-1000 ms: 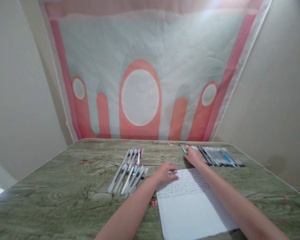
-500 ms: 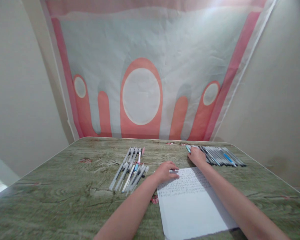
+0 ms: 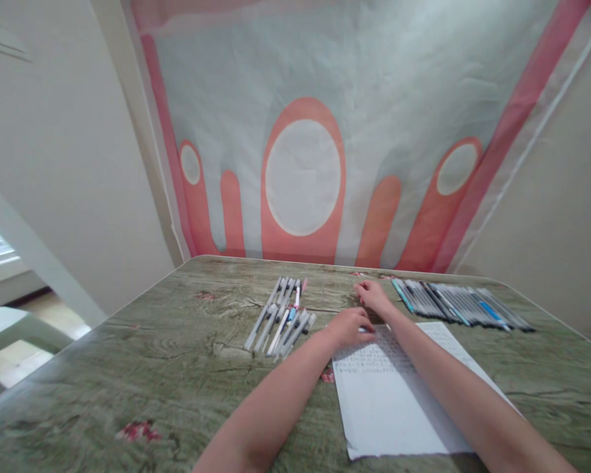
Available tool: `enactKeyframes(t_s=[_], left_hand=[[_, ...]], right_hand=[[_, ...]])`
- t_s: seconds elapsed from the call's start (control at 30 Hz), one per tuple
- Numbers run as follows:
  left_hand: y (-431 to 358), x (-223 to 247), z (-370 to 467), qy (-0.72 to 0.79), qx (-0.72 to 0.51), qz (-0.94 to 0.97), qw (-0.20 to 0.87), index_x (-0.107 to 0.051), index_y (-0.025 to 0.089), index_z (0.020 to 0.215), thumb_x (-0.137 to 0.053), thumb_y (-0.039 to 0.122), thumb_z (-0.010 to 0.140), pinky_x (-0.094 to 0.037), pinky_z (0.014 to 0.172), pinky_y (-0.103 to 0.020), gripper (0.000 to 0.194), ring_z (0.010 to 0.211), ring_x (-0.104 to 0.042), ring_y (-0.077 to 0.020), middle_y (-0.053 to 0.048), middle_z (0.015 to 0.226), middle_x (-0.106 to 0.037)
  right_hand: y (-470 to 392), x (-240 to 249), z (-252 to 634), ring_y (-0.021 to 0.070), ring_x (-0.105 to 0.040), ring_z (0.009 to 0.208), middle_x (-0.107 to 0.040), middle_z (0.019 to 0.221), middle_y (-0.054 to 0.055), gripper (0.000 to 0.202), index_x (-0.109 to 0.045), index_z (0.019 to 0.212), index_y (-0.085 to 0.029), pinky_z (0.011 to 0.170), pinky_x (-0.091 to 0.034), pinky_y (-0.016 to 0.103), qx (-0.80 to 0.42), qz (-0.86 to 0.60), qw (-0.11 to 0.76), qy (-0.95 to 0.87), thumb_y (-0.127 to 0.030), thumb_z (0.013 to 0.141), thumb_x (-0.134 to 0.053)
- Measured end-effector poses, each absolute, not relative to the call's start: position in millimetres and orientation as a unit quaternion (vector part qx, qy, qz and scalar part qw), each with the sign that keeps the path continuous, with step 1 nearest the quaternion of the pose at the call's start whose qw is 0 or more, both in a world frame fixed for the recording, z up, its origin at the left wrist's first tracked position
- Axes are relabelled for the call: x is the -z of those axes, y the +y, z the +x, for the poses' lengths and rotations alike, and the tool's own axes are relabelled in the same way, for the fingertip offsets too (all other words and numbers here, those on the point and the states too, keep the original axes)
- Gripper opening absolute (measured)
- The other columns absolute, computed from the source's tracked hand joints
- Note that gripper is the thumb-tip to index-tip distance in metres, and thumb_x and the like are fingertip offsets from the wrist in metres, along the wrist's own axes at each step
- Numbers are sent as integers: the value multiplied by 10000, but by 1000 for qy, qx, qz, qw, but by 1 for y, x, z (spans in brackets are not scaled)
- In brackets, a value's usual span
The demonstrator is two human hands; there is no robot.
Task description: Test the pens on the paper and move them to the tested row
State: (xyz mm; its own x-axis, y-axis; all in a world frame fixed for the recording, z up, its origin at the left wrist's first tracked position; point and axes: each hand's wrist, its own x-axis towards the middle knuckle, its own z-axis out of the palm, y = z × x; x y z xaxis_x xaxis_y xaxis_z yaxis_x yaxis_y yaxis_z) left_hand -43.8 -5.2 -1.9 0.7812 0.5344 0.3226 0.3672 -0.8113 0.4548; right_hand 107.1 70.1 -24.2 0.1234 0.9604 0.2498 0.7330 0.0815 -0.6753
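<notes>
My left hand [image 3: 349, 328] rests at the top left corner of a white sheet of paper [image 3: 398, 420], its thumb and fingers a little apart. Handwritten lines cover the upper part of the sheet. Just beyond, my right hand [image 3: 373, 295] hovers over the table with loosely bent, parted fingers, and no pen shows in it. Its forearm crosses the sheet. Right of that hand lies a neat row of pens [image 3: 453, 303], with a teal pen [image 3: 402, 295] at its left end. Left of my hands is a looser group of pens [image 3: 278, 322] in two rows.
The wood-patterned tabletop [image 3: 167, 374] has red flower prints. Behind it hangs a pink and grey printed cloth [image 3: 303, 246]. A pale chair [image 3: 14, 361] stands beyond the table's left edge.
My right hand has left the pen row and moved left, closer to my left hand. The teal pen now lies at the row's left end. The view has turned left.
</notes>
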Motion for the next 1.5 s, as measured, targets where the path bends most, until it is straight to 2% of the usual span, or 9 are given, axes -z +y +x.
enactKeyframes(t_s=[0.17, 0.3, 0.4, 0.47, 0.57, 0.67, 0.9, 1.07, 1.5], left_hand=[[-3, -15, -48, 254, -173, 938, 160, -676, 186, 863, -583, 345, 709, -388, 774, -227, 241, 844, -552, -153, -49, 912, -626], [10, -45, -71, 370, -152, 905, 146, -663, 215, 894, -553, 312, 717, -396, 766, -239, 230, 801, -570, -151, -33, 889, -657], [15, -65, -103, 451, -105, 877, 127, -678, 207, 788, -600, 265, 657, -357, 856, -279, 163, 772, -579, -153, -22, 796, -673], [11, -72, -126, 488, -74, 862, 117, -679, 192, 723, -605, 227, 632, -364, 844, -270, 123, 741, -582, -151, -31, 742, -671], [-2, -70, -155, 537, -55, 834, 113, -673, 165, 712, -590, 228, 626, -411, 711, -256, 135, 727, -587, -178, -64, 747, -664], [-20, -62, -169, 561, -40, 819, 110, -662, 158, 703, -574, 228, 633, -412, 667, -262, 132, 710, -591, -193, -80, 735, -658], [-46, -59, -160, 597, -34, 799, 68, -619, 147, 819, -560, 224, 653, -419, 673, -294, 191, 785, -601, -242, -117, 824, -649], [-49, -60, -156, 604, -25, 794, 64, -598, 147, 861, -524, 230, 700, -423, 716, -297, 196, 827, -599, -236, -128, 875, -641], [-39, -52, -135, 616, -16, 787, 34, -614, 131, 877, -480, 184, 728, -444, 731, -294, 208, 855, -599, -234, -147, 885, -640]], right_hand=[[62, 33, 101, 120, -525, 486, -607, 583, 34, 322, -577, 707, -134, 473, -357, 213, -149, -646, 393, -638, -350, 782, -350], [57, 34, 101, 127, -510, 518, -593, 577, 19, 264, -577, 688, -148, 500, -341, 222, -134, -633, 402, -648, -336, 750, -402], [53, 33, 97, 125, -510, 542, -594, 603, 8, 204, -585, 716, -161, 528, -342, 224, -114, -614, 390, -676, -301, 737, -438], [50, 31, 93, 126, -523, 583, -605, 651, 11, 168, -588, 771, -168, 561, -354, 224, -92, -597, 370, -705, -269, 739, -458], [42, 25, 87, 132, -540, 662, -613, 735, 23, 148, -586, 837, -180, 611, -371, 227, -54, -571, 336, -748, -236, 748, -482], [32, 16, 78, 132, -541, 720, -604, 814, 33, 144, -592, 850, -189, 655, -385, 232, -24, -517, 308, -798, -227, 773, -477], [7, -9, 52, 169, -509, 947, -601, 986, 61, 221, -586, 992, -208, 800, -394, 304, 5, -314, 251, -916, -204, 826, -440], [-3, -15, 39, 161, -483, 1015, -561, 1126, 68, 319, -525, 1126, -228, 837, -380, 323, 7, -254, 253, -933, -154, 842, -401], [-5, -9, 35, 153, -509, 910, -588, 947, 59, 193, -596, 970, -220, 777, -377, 287, 9, -266, 248, -931, -199, 830, -464]])
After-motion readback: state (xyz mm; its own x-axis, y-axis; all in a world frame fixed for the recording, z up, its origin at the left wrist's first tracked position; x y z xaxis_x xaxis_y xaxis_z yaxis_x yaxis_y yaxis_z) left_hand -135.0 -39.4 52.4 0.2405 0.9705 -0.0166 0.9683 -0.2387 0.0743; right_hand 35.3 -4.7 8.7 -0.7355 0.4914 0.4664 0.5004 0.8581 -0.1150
